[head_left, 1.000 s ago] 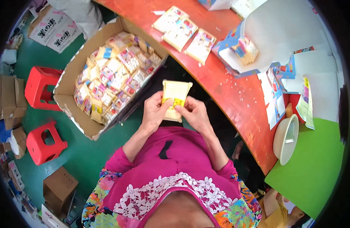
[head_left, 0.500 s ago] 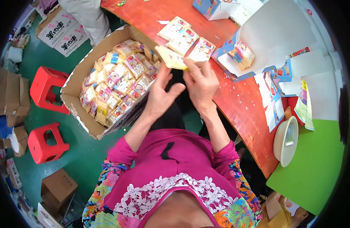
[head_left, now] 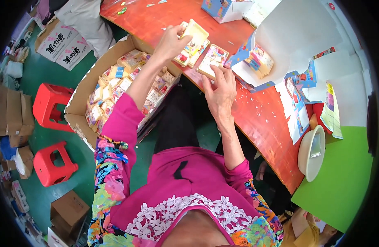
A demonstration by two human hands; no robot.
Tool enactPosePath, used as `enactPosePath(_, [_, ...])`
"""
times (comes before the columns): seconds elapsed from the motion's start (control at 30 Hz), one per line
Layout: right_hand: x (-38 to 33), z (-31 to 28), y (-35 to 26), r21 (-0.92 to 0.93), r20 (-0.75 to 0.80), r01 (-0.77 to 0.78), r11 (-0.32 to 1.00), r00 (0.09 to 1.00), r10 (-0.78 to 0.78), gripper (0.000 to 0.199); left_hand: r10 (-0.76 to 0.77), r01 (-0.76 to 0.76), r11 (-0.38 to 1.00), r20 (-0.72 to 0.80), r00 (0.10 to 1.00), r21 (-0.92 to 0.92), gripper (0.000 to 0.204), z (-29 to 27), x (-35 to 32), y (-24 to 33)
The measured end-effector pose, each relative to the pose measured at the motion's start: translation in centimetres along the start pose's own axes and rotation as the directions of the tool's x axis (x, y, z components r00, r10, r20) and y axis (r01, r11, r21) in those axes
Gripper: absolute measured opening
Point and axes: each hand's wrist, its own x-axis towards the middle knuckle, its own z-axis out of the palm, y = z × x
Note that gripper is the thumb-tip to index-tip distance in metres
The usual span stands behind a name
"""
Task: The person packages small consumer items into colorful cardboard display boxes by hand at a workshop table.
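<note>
Magenta sleeves (head_left: 122, 119): both reach forward from the person's body, the left one passing over a cardboard box (head_left: 79, 124) of packets.
Right grip (head_left: 219, 88): fingers loosely bent and spread, nothing pinched; fingertips at the near end of a flat packet (head_left: 214, 57), though firm contact cannot be told.
Pale packet (head_left: 197, 30): raised and tilted above other packets (head_left: 183, 59); probably light and fairly stiff, perhaps slick if wrapped, its contents maybe breakable; best taken by opposite long edges, without squeezing the middle.
Left grip (head_left: 171, 43): thumb and fingers pinching the pale packet by its left side, closed to about its thickness.
Red tabletop (head_left: 255, 115): carries the flat packets and, farther right, a blue box (head_left: 242, 53).
</note>
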Motion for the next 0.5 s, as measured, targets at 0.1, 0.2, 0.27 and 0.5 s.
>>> enactPosePath(0.1, [0.1, 1.3, 1.0, -0.249, 0.033, 0.029, 0.968, 0.999, -0.021, 0.059, 0.207, -0.139, 0.797, -0.049, 0.977, 0.587, 0.055, 0.9, 2.8, -2.2])
enactPosePath(0.2, [0.3, 2.9, 1.5, -0.276, 0.017, 0.012, 0.961, 1.000, -0.008, 0.061, 0.101, -0.089, 0.796, 0.014, 0.995, 0.599, 0.051, 2.3, 2.5, -1.5])
enactPosePath(0.27, [0.8, 3.3, 1.3, -0.294, 0.056, -0.014, 0.956, 0.998, 0.032, 0.060, 0.095, -0.088, 0.773, 0.023, 0.995, 0.628, 0.051, 2.7, 2.4, -0.9])
enactPosePath(0.5, [1.0, 2.7, 2.4, -0.286, 0.068, -0.018, 0.958, 0.997, 0.039, 0.044, 0.043, -0.026, 0.858, -0.021, 0.999, 0.513, 0.051, 2.2, 1.1, 0.0])
